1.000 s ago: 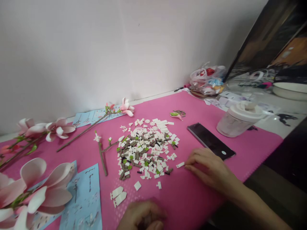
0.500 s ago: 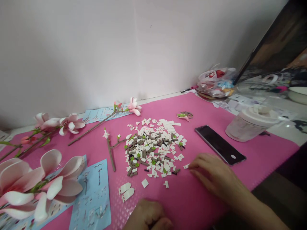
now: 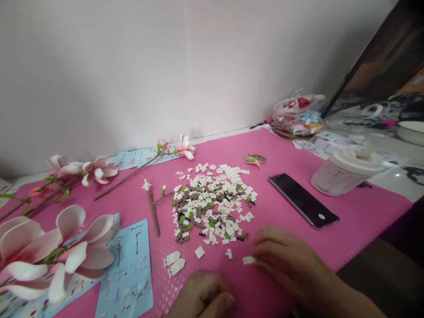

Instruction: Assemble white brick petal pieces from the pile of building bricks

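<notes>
A heap of small white, brown and green building bricks lies in the middle of the pink mat. My right hand is low on the mat, its fingertips pinched on a small white brick at the heap's near right. My left hand rests at the near edge as a closed fist; a dark bit shows between its fingers, too small to name. Two larger white pieces lie just left of that hand. A small brown brick-built twig lies left of the heap.
Pink brick-built flowers on stems and blue instruction sheets fill the left side. A black phone and a lidded white container sit to the right. Plastic bags and a dark leaning panel stand at the back right.
My right hand has slid toward me and leftward with the small white brick at its fingertips. The left fist has barely moved. The view first shifted a little to the left.
</notes>
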Available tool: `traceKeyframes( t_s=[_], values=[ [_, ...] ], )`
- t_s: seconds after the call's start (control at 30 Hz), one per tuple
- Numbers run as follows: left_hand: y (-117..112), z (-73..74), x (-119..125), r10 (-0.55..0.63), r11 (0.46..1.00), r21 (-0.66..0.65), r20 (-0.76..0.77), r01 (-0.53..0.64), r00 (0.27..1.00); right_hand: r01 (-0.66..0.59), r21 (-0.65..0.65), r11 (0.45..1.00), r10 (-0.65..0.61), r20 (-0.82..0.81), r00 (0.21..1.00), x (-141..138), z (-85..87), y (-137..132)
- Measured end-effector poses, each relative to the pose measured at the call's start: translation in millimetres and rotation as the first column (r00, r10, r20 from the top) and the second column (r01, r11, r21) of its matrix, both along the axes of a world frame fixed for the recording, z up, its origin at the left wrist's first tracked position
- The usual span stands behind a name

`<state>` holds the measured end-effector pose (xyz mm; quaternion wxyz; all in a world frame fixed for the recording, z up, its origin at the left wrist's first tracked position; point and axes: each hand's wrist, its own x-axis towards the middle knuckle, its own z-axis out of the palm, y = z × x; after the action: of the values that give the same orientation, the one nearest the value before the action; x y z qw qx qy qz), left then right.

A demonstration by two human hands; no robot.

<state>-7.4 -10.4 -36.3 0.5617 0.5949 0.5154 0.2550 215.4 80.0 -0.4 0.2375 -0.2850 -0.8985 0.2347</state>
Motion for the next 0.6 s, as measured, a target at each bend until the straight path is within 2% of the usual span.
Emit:
traceKeyframes(
  t_s=[0.13, 0.27, 0.4, 0.6],
  values=[
    [4.8, 15.3, 6.7, 0.050, 0.997, -0.063, 0.042, -0.048, 0.998, -0.119, 0.102, 0.988, 0.129, -0.093, 0.987, -16.2, 8.5, -18.5],
    [6.1, 27.8, 8.9, 0.069, 0.987, -0.144, -0.058, -0.077, 0.996, -0.131, 0.168, 0.977, 0.146, -0.082, 0.986, -24.4, 10.5, -24.3],
    [1.4, 23.5, 3.8, 0.068, 0.987, -0.136, -0.169, -0.092, 0.983, -0.124, 0.158, 0.980, 0.139, -0.086, 0.987, -26.6, 8.4, -27.8],
    [0.1, 19.3, 2.2, 0.074, 0.991, -0.103, -0.095, -0.084, 0.993, -0.078, 0.144, 0.987, 0.093, -0.102, 0.990, -24.9, 1.0, -35.7]
  ],
)
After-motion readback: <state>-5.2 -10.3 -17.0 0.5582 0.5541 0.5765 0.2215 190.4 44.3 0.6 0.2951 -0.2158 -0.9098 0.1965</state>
